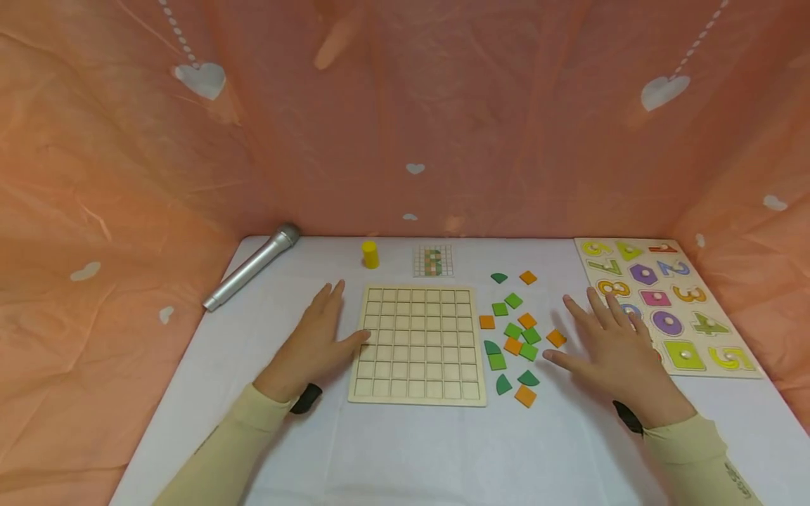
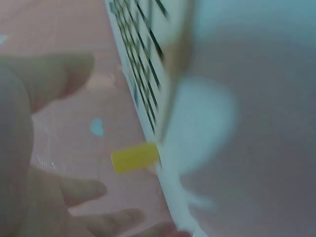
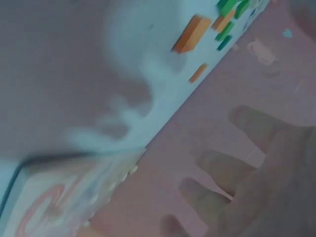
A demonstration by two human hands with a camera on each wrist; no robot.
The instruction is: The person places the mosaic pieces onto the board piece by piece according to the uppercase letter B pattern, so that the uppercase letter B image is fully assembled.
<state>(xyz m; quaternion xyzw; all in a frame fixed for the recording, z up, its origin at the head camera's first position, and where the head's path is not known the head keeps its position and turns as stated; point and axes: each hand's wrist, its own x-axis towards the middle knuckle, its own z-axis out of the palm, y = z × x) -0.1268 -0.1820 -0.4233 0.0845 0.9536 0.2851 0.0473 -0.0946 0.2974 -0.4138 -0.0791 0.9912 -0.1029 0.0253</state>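
A square wooden grid board point(image 1: 418, 344) lies in the middle of the table, its cells bare. My left hand point(image 1: 314, 344) is at its left edge, fingers spread, thumb tip overlapping the rim in the head view. To the right of the board lie loose orange squares point(image 1: 525, 396), light green squares point(image 1: 497, 361) and dark green quarter-round pieces point(image 1: 528, 379). Right of those pieces is my right hand point(image 1: 616, 355), fingers spread and holding nothing, partly covering the number puzzle board point(image 1: 718, 344). Behind the grid board lies a small pattern card point(image 1: 446, 261) with a coloured design.
A yellow cylinder point(image 1: 370, 255) stands behind the grid board, left of the card. At the back left a silver microphone point(image 1: 249, 273) lies slantwise. Peach cloth point(image 1: 443, 140) with white hearts hangs along the back and both sides of the white table point(image 1: 392, 457).
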